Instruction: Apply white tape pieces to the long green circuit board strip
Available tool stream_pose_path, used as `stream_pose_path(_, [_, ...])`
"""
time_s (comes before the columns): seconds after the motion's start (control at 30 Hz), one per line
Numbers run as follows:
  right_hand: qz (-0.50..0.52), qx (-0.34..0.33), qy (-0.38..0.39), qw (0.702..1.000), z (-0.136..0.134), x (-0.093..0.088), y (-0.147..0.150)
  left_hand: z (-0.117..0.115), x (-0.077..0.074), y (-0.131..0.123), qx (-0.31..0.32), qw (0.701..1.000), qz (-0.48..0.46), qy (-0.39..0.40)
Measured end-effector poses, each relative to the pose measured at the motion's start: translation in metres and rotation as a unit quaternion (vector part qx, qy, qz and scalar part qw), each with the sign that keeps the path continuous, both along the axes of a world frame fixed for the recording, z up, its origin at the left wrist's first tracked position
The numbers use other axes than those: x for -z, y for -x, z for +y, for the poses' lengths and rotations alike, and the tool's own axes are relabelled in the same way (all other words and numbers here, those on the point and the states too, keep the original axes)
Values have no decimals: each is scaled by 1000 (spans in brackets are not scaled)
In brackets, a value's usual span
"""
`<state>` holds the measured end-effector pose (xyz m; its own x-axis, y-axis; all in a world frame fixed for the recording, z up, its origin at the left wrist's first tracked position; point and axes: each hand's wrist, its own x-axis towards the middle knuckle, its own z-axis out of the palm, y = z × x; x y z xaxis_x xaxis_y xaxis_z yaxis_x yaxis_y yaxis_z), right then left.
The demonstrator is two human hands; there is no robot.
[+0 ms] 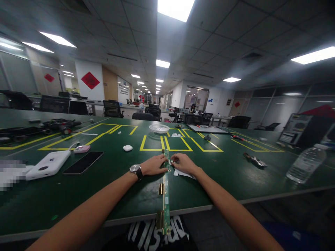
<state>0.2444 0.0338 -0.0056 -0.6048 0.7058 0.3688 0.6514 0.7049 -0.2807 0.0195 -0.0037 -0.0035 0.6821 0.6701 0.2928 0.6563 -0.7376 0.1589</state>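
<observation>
A long, narrow green circuit board [166, 193] with gold-coloured flexible tabs on its left side lies on the table, its near end jutting past the front edge. My left hand [154, 164], with a watch on its wrist, grips the board's far part from the left, thumb and fingers at the edge. Across from it, my right hand [183, 162] has its fingertips pinched close to the board's right edge. A small whitish bit shows at those fingertips, too small to name. Beneath the right hand lies a crumpled white tissue [184, 173].
Leftward lie a black phone [83, 163], a white power bank [49, 164] and a white earbud case [127, 148]. Beyond my hands stands a white basket [159, 129]. To the right are a dark hand tool [254, 160], a water bottle [306, 164] and a computer tower [300, 130].
</observation>
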Motion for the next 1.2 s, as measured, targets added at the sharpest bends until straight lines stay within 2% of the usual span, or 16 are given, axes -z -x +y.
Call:
stream_pose_path(0.43, [-6,6,-13,1000,-1,-1,5,3,3,5,19,999,-26,37])
stream_pose_path(0.73, [-29,-61,-10,998,-3,-10,1,6,-1,8,57,995,-25,82])
stream_pose_path(1.1, [-12,-32,-13,999,-4,-7,3,1,-2,6,46,997,-21,64])
stream_pose_path(1.2, [7,-54,-8,998,0,-8,1,4,-3,8,48,996,-30,73])
